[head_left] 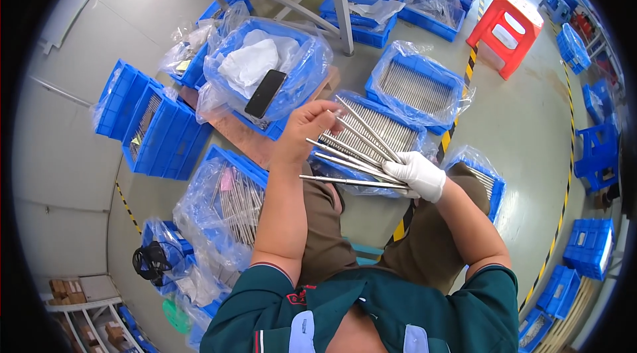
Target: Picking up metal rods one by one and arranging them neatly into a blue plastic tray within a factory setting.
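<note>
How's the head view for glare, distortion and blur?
Head view: glare whitens the larger red stool's seat and glints off the metal rods; fisheye bends the floor tape at right, with black corners; of the hands, the gloved right hand reads clearly, the left hand's fingertips look slightly soft.

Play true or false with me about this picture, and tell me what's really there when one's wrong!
1. The right hand holds several metal rods. True.
2. Both hands wear gloves. False: only the right one is gloved; the left hand is bare.
3. A red stool stands on the floor. True.
4. The phone is black. True.
5. It lies on the floor. False: it rests on a plastic-lined blue crate.
</note>
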The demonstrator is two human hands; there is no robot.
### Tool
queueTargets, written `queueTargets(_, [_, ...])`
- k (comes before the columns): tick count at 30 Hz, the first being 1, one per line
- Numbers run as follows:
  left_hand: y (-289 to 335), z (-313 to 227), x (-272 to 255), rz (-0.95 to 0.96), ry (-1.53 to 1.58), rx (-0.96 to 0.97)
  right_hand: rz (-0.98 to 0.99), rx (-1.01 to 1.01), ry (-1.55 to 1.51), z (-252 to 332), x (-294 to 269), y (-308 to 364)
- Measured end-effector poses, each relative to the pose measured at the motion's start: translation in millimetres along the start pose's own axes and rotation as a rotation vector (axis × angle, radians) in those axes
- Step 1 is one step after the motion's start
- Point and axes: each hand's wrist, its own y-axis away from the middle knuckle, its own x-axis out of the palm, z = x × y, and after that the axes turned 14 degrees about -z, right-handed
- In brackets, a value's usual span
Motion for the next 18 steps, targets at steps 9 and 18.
queueTargets(9, [-6, -5, -9, 0.121, -0.014, -0.166, 0.029, 0.001, 0.016, -1, 0, -2])
queueTargets(18, [4, 4, 5, 0.193, -0.03, -0.285, 0.038, -0.018, 0.026, -1, 3, -3])
